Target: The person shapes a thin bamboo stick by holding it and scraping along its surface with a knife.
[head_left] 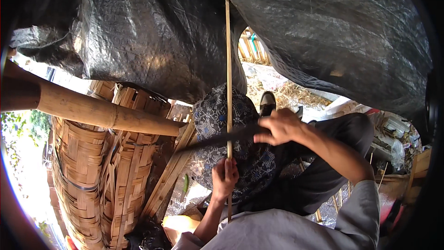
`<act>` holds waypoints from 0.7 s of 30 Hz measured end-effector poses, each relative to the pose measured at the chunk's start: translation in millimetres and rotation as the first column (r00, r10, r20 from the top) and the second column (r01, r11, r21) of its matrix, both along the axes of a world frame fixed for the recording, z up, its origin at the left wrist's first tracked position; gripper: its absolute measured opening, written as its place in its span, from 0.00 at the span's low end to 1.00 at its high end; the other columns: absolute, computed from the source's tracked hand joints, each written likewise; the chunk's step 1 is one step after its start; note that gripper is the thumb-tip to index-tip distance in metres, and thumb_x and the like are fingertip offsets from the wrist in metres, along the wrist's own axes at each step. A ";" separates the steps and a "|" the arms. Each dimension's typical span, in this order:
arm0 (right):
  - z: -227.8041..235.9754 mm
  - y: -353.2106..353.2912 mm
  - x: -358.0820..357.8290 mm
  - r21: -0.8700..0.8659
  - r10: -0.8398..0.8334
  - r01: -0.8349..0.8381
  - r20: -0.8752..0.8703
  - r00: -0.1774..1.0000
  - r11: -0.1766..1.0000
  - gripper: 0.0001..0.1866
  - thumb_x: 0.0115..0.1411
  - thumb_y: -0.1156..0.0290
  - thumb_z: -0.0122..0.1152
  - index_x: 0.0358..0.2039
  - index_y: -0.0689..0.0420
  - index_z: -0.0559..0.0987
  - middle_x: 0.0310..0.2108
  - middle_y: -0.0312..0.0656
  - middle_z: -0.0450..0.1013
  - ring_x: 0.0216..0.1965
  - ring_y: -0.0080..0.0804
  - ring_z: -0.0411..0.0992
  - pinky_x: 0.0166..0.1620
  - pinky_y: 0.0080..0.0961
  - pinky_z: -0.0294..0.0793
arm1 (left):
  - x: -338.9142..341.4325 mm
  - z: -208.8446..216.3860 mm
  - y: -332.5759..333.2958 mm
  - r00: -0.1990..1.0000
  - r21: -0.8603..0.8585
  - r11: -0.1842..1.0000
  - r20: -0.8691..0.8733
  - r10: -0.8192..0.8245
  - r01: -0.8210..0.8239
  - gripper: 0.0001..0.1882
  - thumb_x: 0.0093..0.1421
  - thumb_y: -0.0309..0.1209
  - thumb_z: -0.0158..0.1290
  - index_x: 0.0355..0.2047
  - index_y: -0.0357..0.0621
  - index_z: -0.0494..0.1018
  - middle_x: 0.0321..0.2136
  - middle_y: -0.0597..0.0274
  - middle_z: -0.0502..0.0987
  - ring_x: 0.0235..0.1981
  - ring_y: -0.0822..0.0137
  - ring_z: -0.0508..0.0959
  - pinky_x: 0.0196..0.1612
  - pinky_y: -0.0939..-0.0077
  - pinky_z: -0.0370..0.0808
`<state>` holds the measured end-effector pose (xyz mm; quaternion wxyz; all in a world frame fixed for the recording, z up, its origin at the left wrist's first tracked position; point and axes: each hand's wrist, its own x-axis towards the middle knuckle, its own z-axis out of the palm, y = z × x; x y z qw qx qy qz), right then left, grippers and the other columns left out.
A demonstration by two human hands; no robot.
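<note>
My left hand (224,179) is closed round a long, thin bamboo strip (228,60), which stands almost straight up and down in the head view. In my right hand (283,127) is a long dark knife (215,141), its blade blurred and pointing left. The blade crosses the strip just above my left hand; whether it touches the strip I cannot tell. The knife's handle is mostly hidden by my fingers. Beneath the strip, a dark cloth with a pale pattern (210,111) covers my leg.
Rolled woven bamboo mats (78,157) stand at the left, below a thick bamboo pole (106,111). Dark plastic sheeting (333,23) hangs across the far side. Split bamboo pieces (169,171) lean beside the mats. Straw (296,95) and plastic scraps lie beyond my foot.
</note>
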<state>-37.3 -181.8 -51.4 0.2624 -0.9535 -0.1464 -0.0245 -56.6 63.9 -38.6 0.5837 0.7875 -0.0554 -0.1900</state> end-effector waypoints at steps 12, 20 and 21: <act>-0.8 -7.3 8.1 0.022 -0.033 0.032 0.011 0.999 0.999 0.29 0.51 0.40 0.53 0.23 0.57 0.76 0.09 0.45 0.67 0.14 0.45 0.69 0.23 0.37 0.71 | -5.3 0.9 -6.4 0.999 -0.069 0.997 -0.035 0.020 -0.022 0.14 0.66 0.34 0.38 0.28 0.37 0.65 0.13 0.73 0.56 0.11 0.82 0.55 0.13 0.85 0.54; -2.7 7.6 -6.2 -0.075 0.101 -0.105 -0.049 0.994 0.992 0.30 0.52 0.38 0.51 0.26 0.57 0.77 0.07 0.46 0.65 0.14 0.45 0.70 0.21 0.37 0.70 | -3.3 -0.8 -10.2 0.999 -0.136 0.991 -0.049 0.004 -0.010 0.12 0.66 0.30 0.36 0.30 0.35 0.65 0.13 0.70 0.61 0.11 0.80 0.61 0.14 0.86 0.59; 3.7 7.6 -5.1 -0.148 0.162 -0.164 -0.023 0.986 0.975 0.29 0.51 0.38 0.52 0.26 0.55 0.77 0.09 0.46 0.66 0.15 0.45 0.70 0.21 0.37 0.70 | -6.7 1.8 -13.1 1.000 -0.111 0.994 -0.021 0.013 -0.015 0.13 0.65 0.31 0.37 0.29 0.35 0.65 0.13 0.71 0.60 0.11 0.80 0.60 0.13 0.85 0.58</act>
